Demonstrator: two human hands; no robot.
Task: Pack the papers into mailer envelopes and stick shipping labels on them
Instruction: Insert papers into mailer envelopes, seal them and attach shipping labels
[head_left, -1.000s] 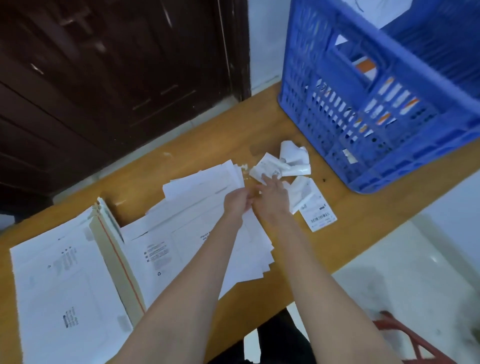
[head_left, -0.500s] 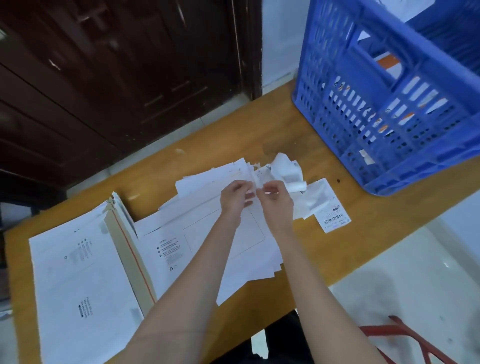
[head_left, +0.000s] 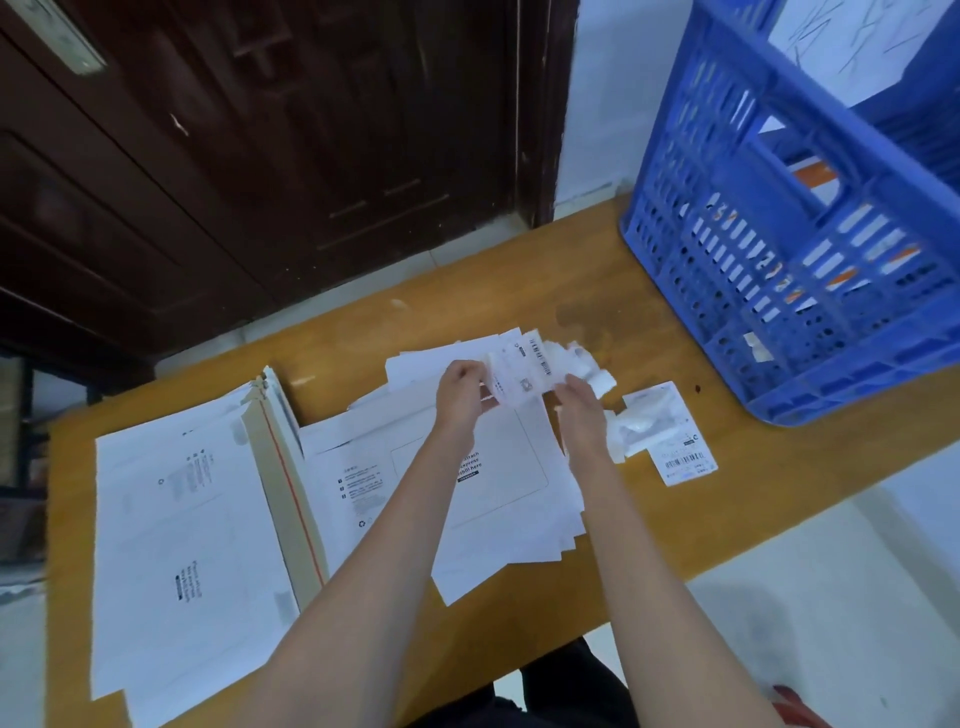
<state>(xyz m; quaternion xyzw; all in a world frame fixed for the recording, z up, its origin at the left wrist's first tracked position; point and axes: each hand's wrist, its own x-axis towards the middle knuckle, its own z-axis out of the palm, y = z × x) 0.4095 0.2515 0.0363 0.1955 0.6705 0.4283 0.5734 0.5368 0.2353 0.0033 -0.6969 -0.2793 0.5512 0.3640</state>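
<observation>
- Wooden table (head_left: 675, 540) with an orange-brown top carries everything; a stack of white mailer envelopes (head_left: 176, 545) lies nearest, at about 8 o'clock from the hands, its tan flaps with a red strip along the right edge.
- Just right of that stack, a single mailer envelope (head_left: 415, 493) lies flat on loose white papers (head_left: 519, 551), under both forearms.
- Above this envelope the left hand (head_left: 460, 392) pinches the left edge of a shipping label (head_left: 524, 371), fingers curled on it.
- At 3 o'clock from it, the right hand (head_left: 579, 408) pinches the label's lower right corner.
- Crumpled backing scraps (head_left: 589, 369) lie just beyond the right hand.
- Another label (head_left: 683, 460) lies flat at 4 o'clock from the hands, beside more scraps.
- Farthest, at 2 o'clock, a blue plastic crate (head_left: 810, 270) stands on the table's corner.
</observation>
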